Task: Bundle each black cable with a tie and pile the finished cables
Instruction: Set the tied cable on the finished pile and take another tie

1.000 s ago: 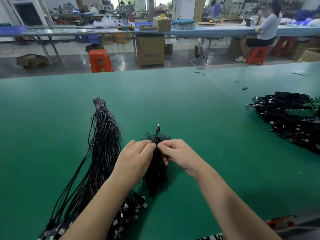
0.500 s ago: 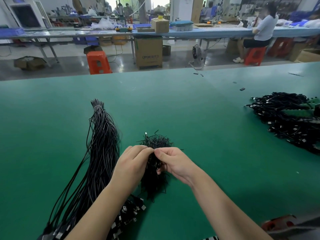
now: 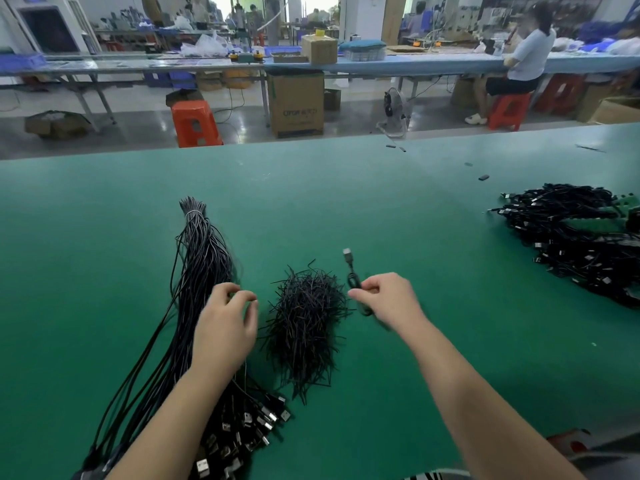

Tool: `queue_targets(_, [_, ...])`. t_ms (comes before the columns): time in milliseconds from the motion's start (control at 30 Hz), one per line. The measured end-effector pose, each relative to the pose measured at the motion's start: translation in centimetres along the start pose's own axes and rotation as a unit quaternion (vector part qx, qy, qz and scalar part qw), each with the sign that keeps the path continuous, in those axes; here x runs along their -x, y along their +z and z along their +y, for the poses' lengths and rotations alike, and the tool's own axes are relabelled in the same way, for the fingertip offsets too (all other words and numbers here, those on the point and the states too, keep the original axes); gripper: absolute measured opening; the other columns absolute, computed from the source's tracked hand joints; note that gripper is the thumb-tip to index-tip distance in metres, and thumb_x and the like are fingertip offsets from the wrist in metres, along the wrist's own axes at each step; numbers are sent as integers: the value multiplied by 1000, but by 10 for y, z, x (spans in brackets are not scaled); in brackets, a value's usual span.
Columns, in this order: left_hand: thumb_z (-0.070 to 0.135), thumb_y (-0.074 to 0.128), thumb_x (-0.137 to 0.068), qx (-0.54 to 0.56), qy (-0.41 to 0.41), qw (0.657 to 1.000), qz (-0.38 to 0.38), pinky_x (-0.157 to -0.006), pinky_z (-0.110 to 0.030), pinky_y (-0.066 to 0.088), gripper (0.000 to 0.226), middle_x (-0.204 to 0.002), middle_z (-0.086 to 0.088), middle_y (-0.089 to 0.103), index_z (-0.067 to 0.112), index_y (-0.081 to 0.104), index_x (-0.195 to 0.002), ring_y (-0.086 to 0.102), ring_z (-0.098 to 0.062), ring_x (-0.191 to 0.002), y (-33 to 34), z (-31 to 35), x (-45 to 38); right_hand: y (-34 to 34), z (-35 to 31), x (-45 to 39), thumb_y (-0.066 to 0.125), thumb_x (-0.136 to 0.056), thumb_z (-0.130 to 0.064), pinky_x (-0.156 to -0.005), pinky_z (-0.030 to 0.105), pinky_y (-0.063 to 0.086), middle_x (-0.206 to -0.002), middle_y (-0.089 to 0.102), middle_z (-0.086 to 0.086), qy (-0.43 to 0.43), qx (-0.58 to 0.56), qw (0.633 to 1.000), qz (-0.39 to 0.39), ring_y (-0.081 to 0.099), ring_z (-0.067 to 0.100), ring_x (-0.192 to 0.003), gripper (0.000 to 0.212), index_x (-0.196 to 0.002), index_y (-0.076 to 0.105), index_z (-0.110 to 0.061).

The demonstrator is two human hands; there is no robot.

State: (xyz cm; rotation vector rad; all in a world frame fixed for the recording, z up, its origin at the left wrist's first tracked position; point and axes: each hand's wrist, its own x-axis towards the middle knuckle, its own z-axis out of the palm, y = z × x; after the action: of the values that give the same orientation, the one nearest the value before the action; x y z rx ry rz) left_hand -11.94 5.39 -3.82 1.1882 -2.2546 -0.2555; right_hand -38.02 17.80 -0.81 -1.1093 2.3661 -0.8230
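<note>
Green bench mat (image 3: 346,202) fills the near field; behind it a factory floor with an orange stool (image 3: 195,123), a cardboard box (image 3: 296,103) and a seated person (image 3: 523,60) at a long blue bench.

Change vs. the earlier frames: both hands were together over the heap of ties, fingertips meeting on one cable. They have now separated. The right hand has moved off to the right of the heap with the cable in it; the left hand has swung left, over the loose cable bundle. The heap of ties, earlier half covered by the hands, is now fully exposed.

Left hand (image 3: 225,323): palm down, forearm entering from lower left, fingers loosely curled with thumb and forefinger close together. Whether they pinch a strand of the bundle, I cannot tell; motion blur.

Right hand (image 3: 388,299): forearm from lower right, knuckles up, thumb and forefinger pinched on the coiled black cable (image 3: 355,282).

Cable position: the coil sits at the fingertips on the hand's left side; its plug end sticks up and away from the hand, and part of the coil hangs below the fingers. It is just beside the right edge of the tie heap (image 3: 306,323).

Loose cable bundle (image 3: 197,289): long, lying on the mat at left, plugs toward the near edge, partly under the left forearm.

Finished pile (image 3: 571,237): far right, well apart from both hands.
</note>
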Motion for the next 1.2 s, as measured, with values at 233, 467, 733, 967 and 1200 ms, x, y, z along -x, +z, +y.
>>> queue_targets(233, [30, 58, -95, -154, -142, 973, -95, -106, -52, 32, 34, -143, -14, 46, 19, 63, -127, 38, -33, -133, 18, -57, -3, -11, 35, -55, 57, -102, -31, -68, 30, 44, -85, 61, 8, 93, 222, 971, 3, 60, 28, -83, 27, -94, 63, -7])
queue_targets(467, [27, 59, -94, -140, -149, 975, -85, -106, -55, 32, 36, -142, -14, 49, 19, 62, -129, 32, -32, -136, 30, -64, 4, 8, 47, -77, 61, -100, -24, -70, 31, 47, -95, 69, 12, 95, 217, 971, 26, 60, 29, -83, 21, -96, 67, -5])
queue_targets(733, [24, 59, -92, -147, -145, 975, -82, -102, -55, 36, 37, -139, -7, 54, 16, 62, -128, 35, -31, -133, 32, -61, 4, 13, 48, -80, 60, -101, -27, -78, 34, 47, -111, 59, 11, 37, 227, 969, 88, 59, 30, -101, 23, -116, 65, -10])
queue_targets(967, [27, 55, -95, -151, -144, 973, -103, -104, -52, 36, 39, -142, -3, 53, 18, 58, -133, 33, -29, -136, 26, -58, 2, 35, 14, -52, 54, -101, -24, -79, 31, 52, -110, 67, 5, -43, 62, 993, 91, 63, 20, -92, 23, -114, 71, -14])
queue_targets(1200, [38, 63, -93, -137, -181, 971, -79, -78, -41, 47, 42, -107, -11, 66, 13, 60, -127, 58, -32, -97, 5, -58, -3, 54, -55, 10, 55, -101, -26, -57, 7, 39, -84, 66, -15, -166, -14, 986, 18, 54, -9, -60, 21, -107, 74, -21])
